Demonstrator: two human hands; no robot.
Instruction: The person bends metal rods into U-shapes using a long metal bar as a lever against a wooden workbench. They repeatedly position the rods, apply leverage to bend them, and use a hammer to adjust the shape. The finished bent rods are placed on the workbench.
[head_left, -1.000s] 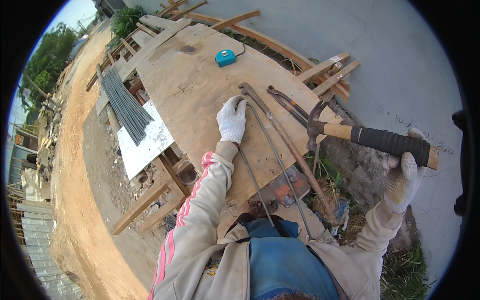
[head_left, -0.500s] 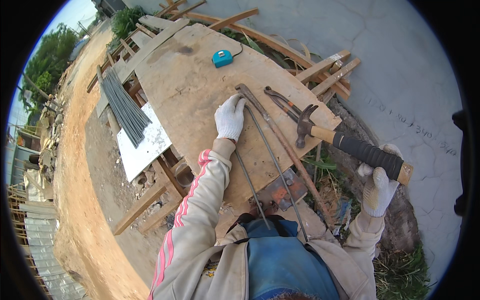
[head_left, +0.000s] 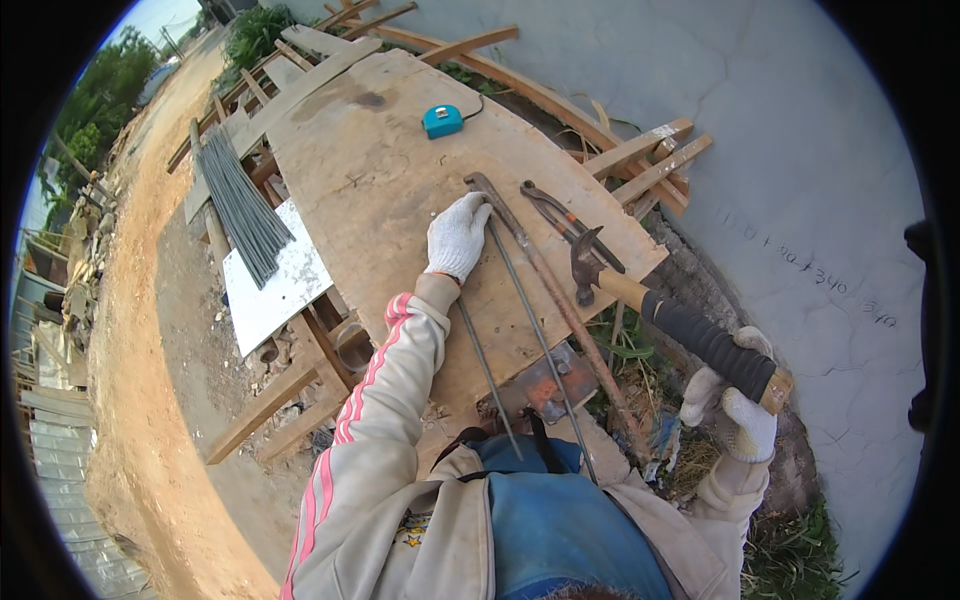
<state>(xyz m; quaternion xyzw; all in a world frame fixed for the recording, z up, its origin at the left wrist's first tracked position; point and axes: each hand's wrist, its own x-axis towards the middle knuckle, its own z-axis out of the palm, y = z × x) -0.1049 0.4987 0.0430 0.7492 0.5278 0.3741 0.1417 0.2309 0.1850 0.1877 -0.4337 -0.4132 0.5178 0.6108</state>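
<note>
My left hand [head_left: 457, 235], in a white knitted glove, lies knuckles up on the plywood board [head_left: 350, 225], its fingers curled nearly closed around the top of a thin metal rod [head_left: 545, 350]. That rod is smooth, grey and straight, slanting down past the board's near edge toward my blue shirt. A second rod [head_left: 487, 370] emerges below my cuff; I cannot tell whether the two join under the glove.

My right hand [head_left: 748, 428], gloved in the same white knit, is out beyond the board's right side, its fingers wrapped loosely around the butt of a claw hammer [head_left: 710, 345]. The grip is bound in ridged black wrap, with bare pale wood at both ends, and the dark, curved steel head points toward the board. I cannot tell whether the head touches anything.

Beside the first rod lies a rough, rust-brown iron bar [head_left: 560, 295] with a hooked end. Next to it are slim pincers [head_left: 560, 222] with orange bands on dark handles. Farther off sits a rounded teal tape measure [head_left: 442, 121] on the stained, scuffed wood.
</note>
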